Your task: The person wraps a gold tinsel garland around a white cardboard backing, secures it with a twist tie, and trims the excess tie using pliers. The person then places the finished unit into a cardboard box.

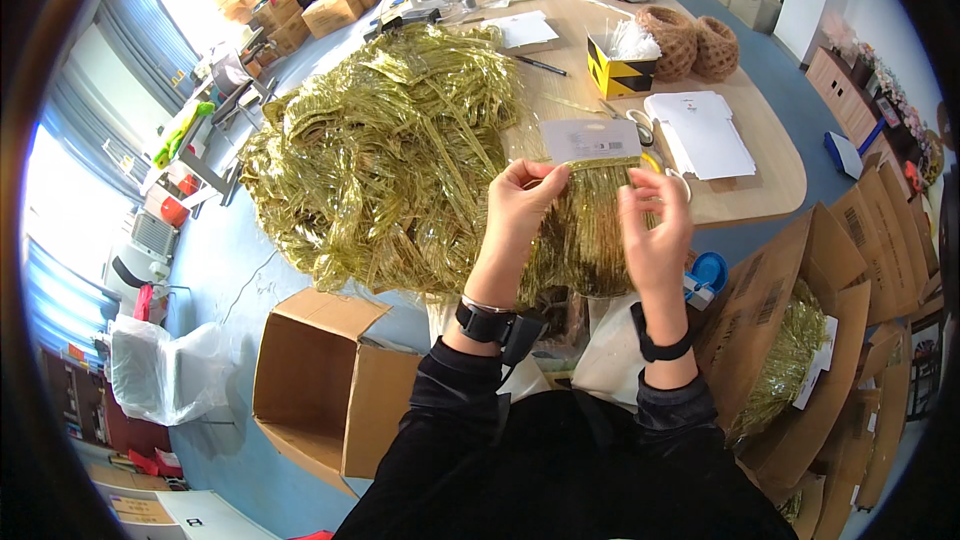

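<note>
My left hand point(525, 191) pinches the top band of a gold foil fringe point(592, 240) between thumb and fingers. A white header card point(589, 140) with print and a barcode lies along that band. At the band's right end is my right hand point(658, 217), slightly blurred, its fingers half bent and apart with nothing seen between them. The fringe strands hang down toward my lap. To the left, a large heap of gold foil fringe point(390, 157) covers the table and spills over its edge. Scissors point(640, 124) lie partly under the card.
White cards point(701, 135) are stacked at the right. Behind stand a yellow-black box point(619, 71) of white strips and brown twine rolls point(667, 41). An open carton point(322, 382) sits on the floor at left; another carton point(757, 315) at right holds gold fringe.
</note>
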